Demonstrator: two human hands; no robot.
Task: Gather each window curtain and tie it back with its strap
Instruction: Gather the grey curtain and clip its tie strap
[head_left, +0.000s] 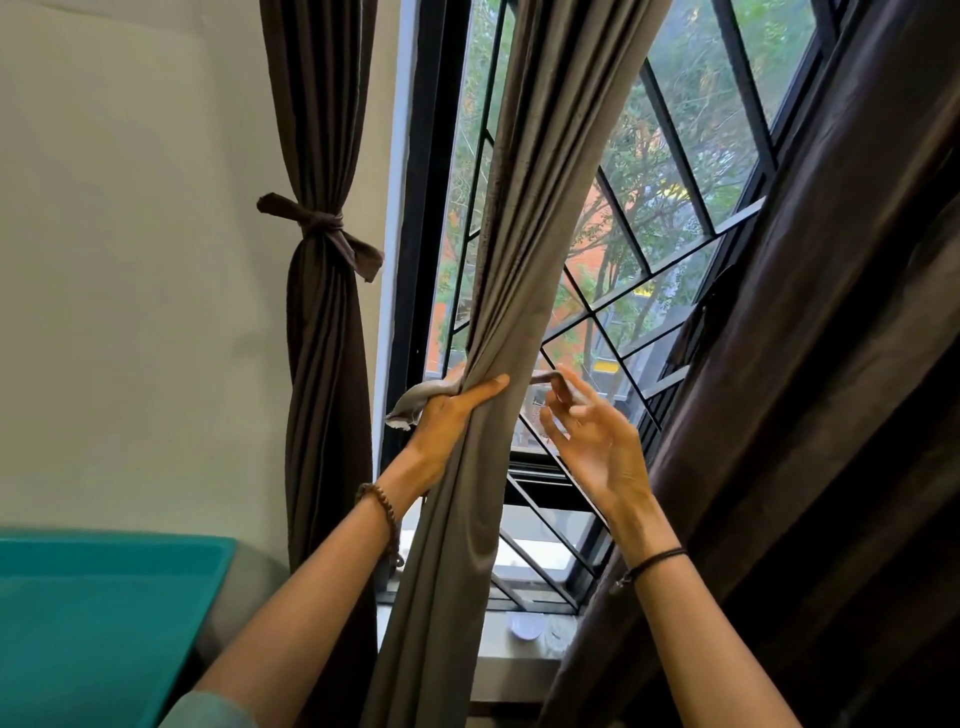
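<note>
Curtain, middle, grey, gathered: my left hand grips it with one strap end; my right hand pinches the other end.

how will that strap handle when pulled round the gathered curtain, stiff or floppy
Likely floppy: the strap droops limp past the left hand gripping the curtain and bends over fingers of the right hand. Probably light, since fingertips alone carry it. It should knot well, like the tied strap nearby.
</note>
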